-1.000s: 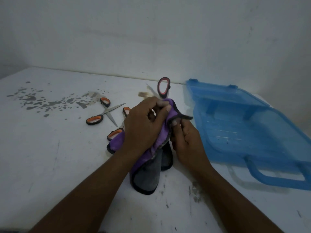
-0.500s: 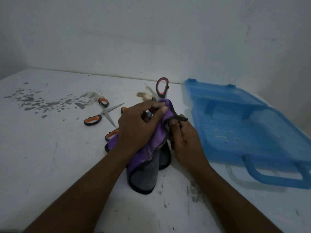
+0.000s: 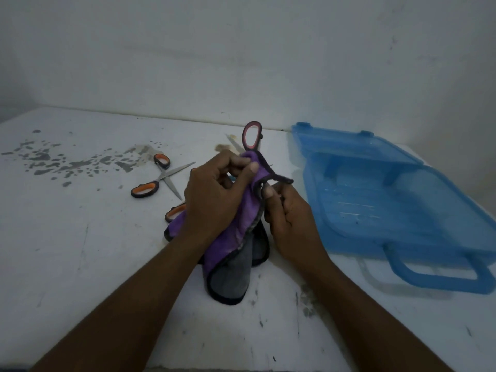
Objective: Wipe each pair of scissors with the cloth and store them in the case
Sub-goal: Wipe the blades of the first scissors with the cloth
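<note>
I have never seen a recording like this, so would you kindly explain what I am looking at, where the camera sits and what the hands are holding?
There is no machine here: a person works with two bare hands. The single picture comes from a camera worn on their head, looking forward and down.

The left hand grips a purple and grey cloth. The right hand pinches the cloth's dark hem. The pink-handled scissors poke out above the cloth; the rest of that pair is mostly hidden.

On the white table lie orange-handled scissors, spread open, and another orange handle peeks out behind the left hand. To the right is the blue see-through case, which appears to lie open. Dark stains mark the far left of the table.
</note>
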